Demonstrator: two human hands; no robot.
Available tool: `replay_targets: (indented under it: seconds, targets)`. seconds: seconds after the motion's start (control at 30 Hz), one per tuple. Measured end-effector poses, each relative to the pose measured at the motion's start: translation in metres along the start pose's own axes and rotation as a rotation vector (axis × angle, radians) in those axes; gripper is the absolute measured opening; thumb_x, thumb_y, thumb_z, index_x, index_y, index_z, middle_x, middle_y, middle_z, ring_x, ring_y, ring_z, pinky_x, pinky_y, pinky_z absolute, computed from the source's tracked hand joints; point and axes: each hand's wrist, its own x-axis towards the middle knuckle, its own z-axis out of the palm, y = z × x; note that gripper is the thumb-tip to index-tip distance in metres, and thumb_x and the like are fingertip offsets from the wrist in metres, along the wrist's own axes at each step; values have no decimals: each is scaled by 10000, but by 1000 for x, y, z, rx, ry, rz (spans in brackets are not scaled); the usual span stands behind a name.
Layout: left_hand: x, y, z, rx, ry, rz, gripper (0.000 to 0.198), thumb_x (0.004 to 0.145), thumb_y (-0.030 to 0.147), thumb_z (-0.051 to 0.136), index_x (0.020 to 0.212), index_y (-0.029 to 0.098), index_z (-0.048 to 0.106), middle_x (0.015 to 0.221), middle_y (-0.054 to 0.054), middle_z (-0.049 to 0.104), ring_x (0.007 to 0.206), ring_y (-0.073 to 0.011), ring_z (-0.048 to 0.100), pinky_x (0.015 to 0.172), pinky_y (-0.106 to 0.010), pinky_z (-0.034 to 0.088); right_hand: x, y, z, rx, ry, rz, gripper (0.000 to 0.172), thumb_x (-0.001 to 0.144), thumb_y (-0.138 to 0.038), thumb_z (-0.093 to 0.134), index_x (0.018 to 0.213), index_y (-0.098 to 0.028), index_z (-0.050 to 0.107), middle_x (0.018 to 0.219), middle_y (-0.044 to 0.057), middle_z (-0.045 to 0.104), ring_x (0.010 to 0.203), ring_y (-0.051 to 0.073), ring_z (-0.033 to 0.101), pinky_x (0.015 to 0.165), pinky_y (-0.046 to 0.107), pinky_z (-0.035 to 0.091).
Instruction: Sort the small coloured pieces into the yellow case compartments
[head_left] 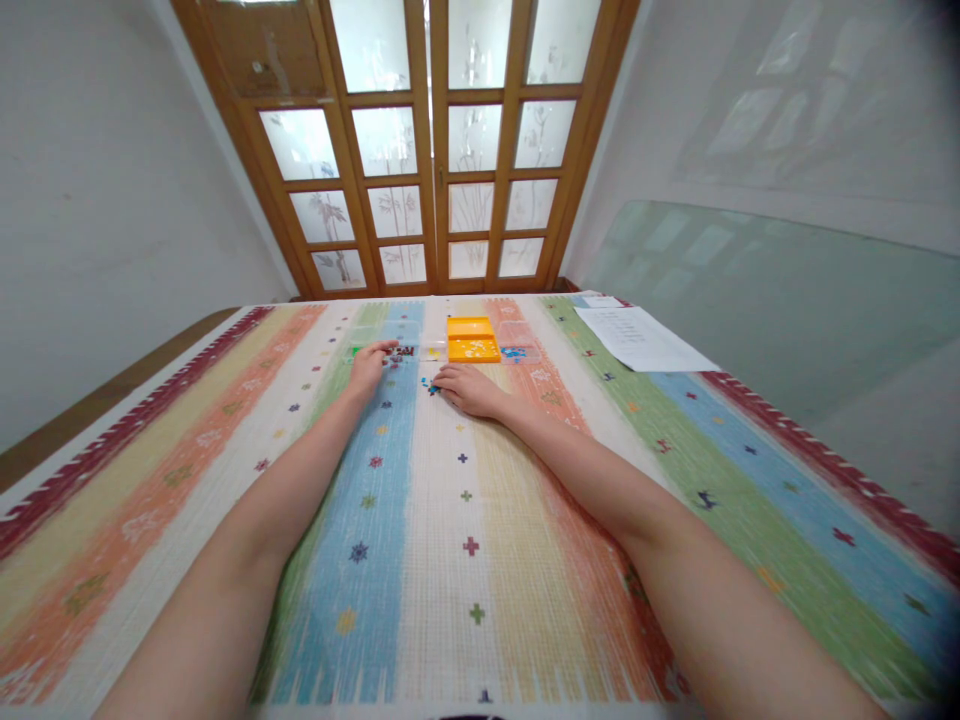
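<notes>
My left hand (366, 370) reaches to the edge of a clear plastic box with small dark red pieces (405, 351) in it. Its fingers are drawn together at the tips; anything between them is too small to make out. My right hand (471, 390) rests low on the cloth, fingers stretched out and slightly bent. Just beyond its fingertips lies a little cluster of small blue pieces (430, 386). An opened orange box (473, 329) with white pieces inside stands behind the right hand. Right of it, more small blue pieces (514, 353) sit in a clear box.
A clear box with a few yellow pieces (433, 353) adjoins the orange box. White paper sheets (643, 338) lie at the far right. The striped tablecloth (442, 560) covers the table, with a glass-like panel (787, 300) along the right and wooden doors (435, 170) behind.
</notes>
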Motion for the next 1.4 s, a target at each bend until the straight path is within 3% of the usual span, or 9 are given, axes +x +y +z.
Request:
replay_targets:
  seconds: [0.1, 0.23, 0.37, 0.5, 0.6, 0.87, 1.13, 1.4]
  targets:
    - [4, -3, -5, -112, 116, -169, 453, 786, 240, 513, 1141, 141, 775, 1163, -143, 784, 1001, -230, 739, 867, -370, 624, 0, -1, 1, -20, -6, 7, 310, 1052, -209, 554, 1282, -208, 761, 1302, 126, 735, 1244, 259, 632, 1105, 448, 473]
    - [6, -10, -7, -83, 129, -171, 402, 783, 236, 527, 1084, 158, 781, 1121, -129, 793, 968, -233, 743, 878, -386, 625, 0, -1, 3, -4, -10, -4, 311, 1059, -243, 563, 1304, -237, 754, 1328, 107, 728, 1261, 252, 630, 1120, 450, 463]
    - [4, -16, -5, 124, 46, -9, 351, 827, 224, 499, 999, 210, 804, 1090, -90, 808, 1047, -249, 736, 1024, -452, 580, 0, 0, 5, -20, -9, 1, 325, 1072, -230, 529, 1310, -201, 748, 1331, 123, 723, 1267, 253, 624, 1120, 438, 461]
    - [-3, -17, 1, 418, -180, 294, 312, 864, 219, 537, 989, 237, 823, 1141, -77, 805, 1146, -268, 703, 1140, -484, 494, 1, 1, 6, -18, -6, 28, 317, 1065, -217, 537, 1296, -204, 755, 1322, 122, 724, 1238, 251, 635, 1101, 427, 472]
    - [-8, -14, 5, 541, -320, 436, 331, 883, 204, 539, 1043, 240, 828, 1149, -70, 803, 1158, -269, 691, 1147, -482, 487, 0, 2, 5, -19, -4, 19, 313, 1062, -215, 540, 1284, -205, 761, 1312, 122, 728, 1228, 254, 640, 1099, 432, 475]
    - [-13, -4, 3, 616, -409, 522, 391, 903, 150, 504, 1088, 249, 834, 1182, -48, 802, 1176, -265, 672, 1142, -460, 499, -1, 2, 3, -24, 11, 0, 307, 1071, -243, 543, 1277, -192, 766, 1307, 131, 733, 1228, 260, 650, 1104, 438, 485]
    - [-16, 1, 7, 676, -522, 622, 453, 970, 141, 463, 1291, 223, 772, 1377, -52, 732, 1313, -237, 602, 1212, -436, 435, -1, 2, 5, -52, 10, 4, 313, 1078, -247, 532, 1268, -175, 770, 1317, 137, 732, 1231, 267, 654, 1114, 448, 484]
    - [-16, -1, 8, 649, -538, 638, 460, 990, 142, 446, 1317, 219, 760, 1372, -67, 732, 1293, -254, 597, 1191, -457, 441, -1, 4, 7, -48, 12, 13, 318, 1070, -231, 538, 1294, -184, 759, 1333, 135, 725, 1239, 266, 651, 1117, 446, 479]
